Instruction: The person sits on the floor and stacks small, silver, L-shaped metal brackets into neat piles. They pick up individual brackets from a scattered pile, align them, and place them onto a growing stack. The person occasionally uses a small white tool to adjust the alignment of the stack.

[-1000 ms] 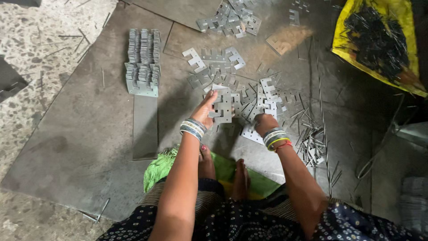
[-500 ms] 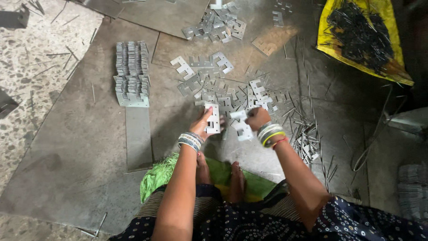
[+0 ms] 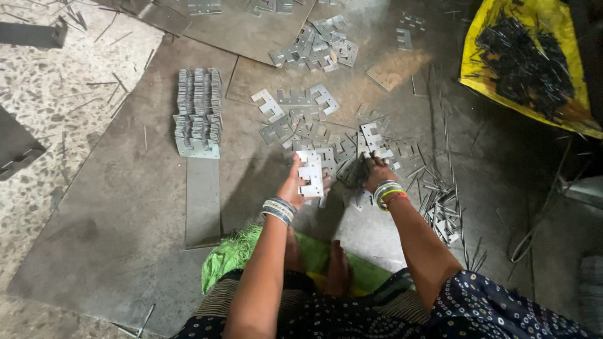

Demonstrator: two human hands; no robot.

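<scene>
My left hand (image 3: 296, 184) holds a small stack of flat, notched metal plates (image 3: 311, 174) upright just above the floor sheet. My right hand (image 3: 375, 172) reaches down into a loose scatter of the same grey plates (image 3: 326, 135) and touches one of them; its fingers are partly hidden among the pieces. Both wrists carry several bangles. My bare feet rest on a green cloth (image 3: 242, 254) below the hands.
A neat stacked row of plates (image 3: 198, 113) lies at the left on a large metal sheet (image 3: 125, 207). Another loose pile (image 3: 317, 44) lies farther back. A yellow sack of dark metal scraps (image 3: 524, 59) sits at the right. Thin metal strips (image 3: 440, 201) litter the floor.
The view has shifted. My left hand has kept its plates and stayed near the pile, while my right hand has moved forward and down into the scattered plates.
</scene>
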